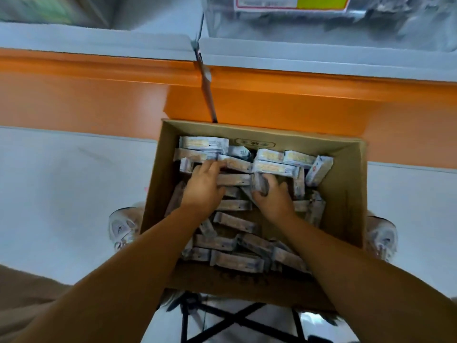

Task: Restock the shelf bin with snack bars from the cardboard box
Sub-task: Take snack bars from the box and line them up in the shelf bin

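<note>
Snack bars: well over twenty wrapped snack bars (235, 221), jumbled in one cardboard box (346, 194) at mid-scene.
Right hand (274, 199): grasps one upended bar (259, 184).
Left hand (202, 186): fingers lie on far-left bars; grip unclear.
Surroundings: two white shelf bins (99, 40) beyond an orange shelf beam (99, 90); two shoes (123, 226) on a pale floor (61, 181).

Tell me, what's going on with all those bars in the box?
A person has both hands inside a cardboard box full of snack bars. The right hand has its fingers curled round one bar. The left hand rests on the pile further left; whether it grips anything is hard to tell. The grey bins sit on the orange shelf just beyond the box, and no bar is heading there yet.
</note>
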